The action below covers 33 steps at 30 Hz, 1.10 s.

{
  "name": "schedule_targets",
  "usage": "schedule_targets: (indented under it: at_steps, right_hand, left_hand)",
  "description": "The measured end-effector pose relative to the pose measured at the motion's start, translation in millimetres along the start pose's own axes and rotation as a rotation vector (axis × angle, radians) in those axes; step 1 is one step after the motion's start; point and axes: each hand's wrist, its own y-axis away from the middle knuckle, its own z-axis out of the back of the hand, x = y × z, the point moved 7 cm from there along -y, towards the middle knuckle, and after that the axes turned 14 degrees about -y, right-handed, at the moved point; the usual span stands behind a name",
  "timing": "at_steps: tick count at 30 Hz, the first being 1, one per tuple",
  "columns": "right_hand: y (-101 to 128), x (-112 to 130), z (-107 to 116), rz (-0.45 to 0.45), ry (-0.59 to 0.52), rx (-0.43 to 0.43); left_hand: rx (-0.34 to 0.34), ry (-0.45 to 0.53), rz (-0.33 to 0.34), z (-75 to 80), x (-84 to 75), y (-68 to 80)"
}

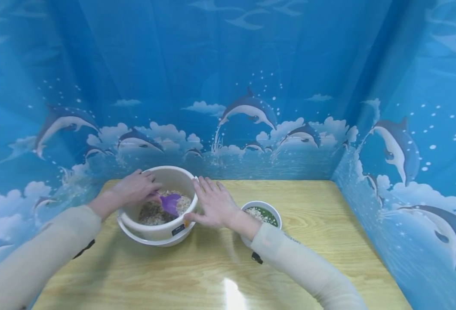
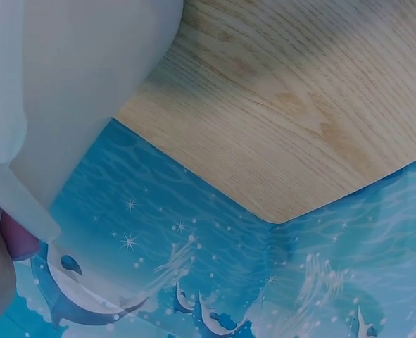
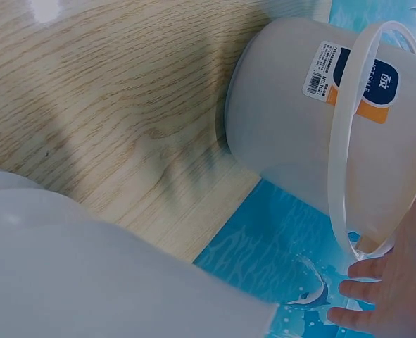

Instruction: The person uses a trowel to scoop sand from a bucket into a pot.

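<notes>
A white plastic bucket [image 1: 156, 233] with a carry handle stands at the left of the table, filled partway with pale brown flakes [image 1: 154, 211]. Inside it, my left hand [image 1: 137, 189] grips a purple scoop [image 1: 170, 204], whose bowl lies over the flakes. My right hand [image 1: 215, 206] rests at the bucket's right rim with straight, spread fingers. The right wrist view shows the bucket's label [image 3: 376, 81] and handle [image 3: 340, 155], with my right fingers [image 3: 362, 290] beside the rim. Only the bucket's outer wall [image 2: 95, 63] and a bit of hand show in the left wrist view.
A smaller white bowl [image 1: 260, 203] with a green inside and some pale flakes stands to the right, partly behind my right forearm. The wood-grain table [image 1: 313, 258] is backed by blue dolphin-print sheets [image 1: 228, 51] on the far side and both flanks.
</notes>
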Motion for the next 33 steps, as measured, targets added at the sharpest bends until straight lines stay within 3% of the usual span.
schedule_targets:
  at_steps: [4,20,33]
  right_hand:
    - [0,0,0,0.004,0.003,-0.002]
    - [0,-1,1,0.008,-0.009,-0.008]
    - [1,0,0,0.008,-0.018,0.001]
  left_hand:
    - [-0.026,0.016,0.01,2.0,2.7,1.8]
    - [0.004,0.082,0.045,6.6,7.4,7.5]
    - [-0.02,0.062,0.064,6.1,10.6,15.7]
